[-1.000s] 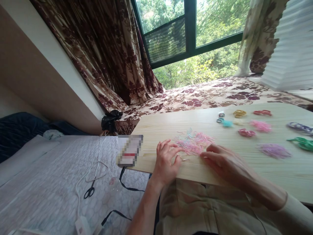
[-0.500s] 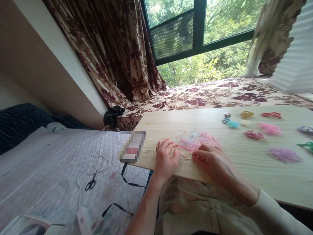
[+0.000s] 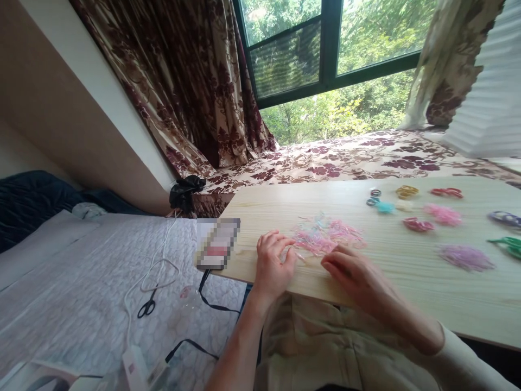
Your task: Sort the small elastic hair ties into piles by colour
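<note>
A loose pile of thin pink and pale blue strands (image 3: 328, 236), perhaps small elastic bands, lies on the pale wooden board (image 3: 407, 282) before me. At its left edge my left hand (image 3: 274, 259) rests on the board, its fingers stretched out. A few strands lie by its thumb and fingertips. My right hand (image 3: 350, 270) is at the pile's near side, fingers bent and pressed together with the tips pointing left. Whatever those fingers pinch, if anything, is too small to make out. A short gap of board separates the hands.
Right of the pile are a lilac heap (image 3: 466, 257), a pink heap (image 3: 443, 214), a turquoise heap (image 3: 385, 207) and several coloured loops (image 3: 418, 224). A pixelated phone-like object (image 3: 218, 244) lies at the board's left edge. Scissors (image 3: 147, 307) and cables are on the bed (image 3: 93, 271).
My right hand has shifted slightly right, and its fingertips have come away from the strands between the hands. My left hand stays nearly where it was. The whole view drifts slightly left.
</note>
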{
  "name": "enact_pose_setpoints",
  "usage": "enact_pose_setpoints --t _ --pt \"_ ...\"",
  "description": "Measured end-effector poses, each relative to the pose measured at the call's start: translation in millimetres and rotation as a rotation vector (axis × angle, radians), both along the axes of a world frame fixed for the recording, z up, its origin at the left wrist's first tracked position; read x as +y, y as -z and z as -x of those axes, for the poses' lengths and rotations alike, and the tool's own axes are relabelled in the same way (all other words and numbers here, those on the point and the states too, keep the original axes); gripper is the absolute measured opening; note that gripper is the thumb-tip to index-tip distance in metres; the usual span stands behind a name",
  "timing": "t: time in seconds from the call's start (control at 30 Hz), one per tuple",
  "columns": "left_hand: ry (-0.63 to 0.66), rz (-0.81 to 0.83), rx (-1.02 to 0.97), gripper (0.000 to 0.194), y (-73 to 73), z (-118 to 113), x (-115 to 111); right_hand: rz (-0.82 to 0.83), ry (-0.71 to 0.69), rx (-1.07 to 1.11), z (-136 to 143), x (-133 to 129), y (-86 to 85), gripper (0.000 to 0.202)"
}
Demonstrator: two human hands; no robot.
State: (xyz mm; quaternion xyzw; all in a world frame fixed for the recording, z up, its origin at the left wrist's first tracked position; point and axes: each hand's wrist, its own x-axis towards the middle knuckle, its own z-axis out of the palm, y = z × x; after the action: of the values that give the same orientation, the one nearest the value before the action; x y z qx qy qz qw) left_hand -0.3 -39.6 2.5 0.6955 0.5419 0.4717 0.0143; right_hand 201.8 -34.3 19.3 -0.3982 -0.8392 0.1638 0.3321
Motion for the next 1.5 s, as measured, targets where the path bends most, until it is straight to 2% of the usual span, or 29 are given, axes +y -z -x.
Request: enact_pose_setpoints --t 0.23,0.33,0.43,0.57,0.7,0.83,0.97,1.1,1.33,1.5 --pt "0.006 -0.002 -0.001 0.019 2.6 0.6 0.9 0.315 0.002 0.199 -18.0 -11.5 -19.5 0.041" --pt "0.022 0.004 -0.001 0.019 4.8 2.0 2.1 0.384 0.025 0.235 -29.3 -19.5 -29.8 0.047" --pt "0.034 0.006 -0.008 0.018 8.5 3.8 4.2 0.315 0.087 0.234 -50.8 -26.6 -37.5 0.049" --pt "0.040 0.010 0.001 0.018 13.7 5.9 6.5 0.145 0.240 0.159 -103.3 -27.2 -46.2 0.050" --pt "0.031 -0.003 0.015 0.019 16.9 7.7 7.2 0.083 0.417 0.020 -162.0 -15.7 -51.2 0.054" --pt "0.035 -0.006 0.030 0.019 18.4 9.0 8.6 0.047 0.527 -0.122 -191.3 -0.3 -45.4 0.049" --pt "0.031 -0.013 0.037 0.020 19.4 9.5 9.7 0.018 0.578 -0.229 -192.3 9.3 -33.7 0.037" --pt "0.026 -0.013 0.037 0.020 19.4 10.2 9.1 -0.009 0.638 -0.266 -190.5 12.5 -27.2 0.033" --pt "0.028 -0.017 0.033 0.019 18.8 11.0 8.8 -0.039 0.679 -0.275 -189.1 1.0 -37.2 0.033" --pt "0.026 -0.014 0.033 0.019 13.3 7.2 7.0 -0.094 0.592 -0.184 -158.7 -13.9 -38.7 0.034"
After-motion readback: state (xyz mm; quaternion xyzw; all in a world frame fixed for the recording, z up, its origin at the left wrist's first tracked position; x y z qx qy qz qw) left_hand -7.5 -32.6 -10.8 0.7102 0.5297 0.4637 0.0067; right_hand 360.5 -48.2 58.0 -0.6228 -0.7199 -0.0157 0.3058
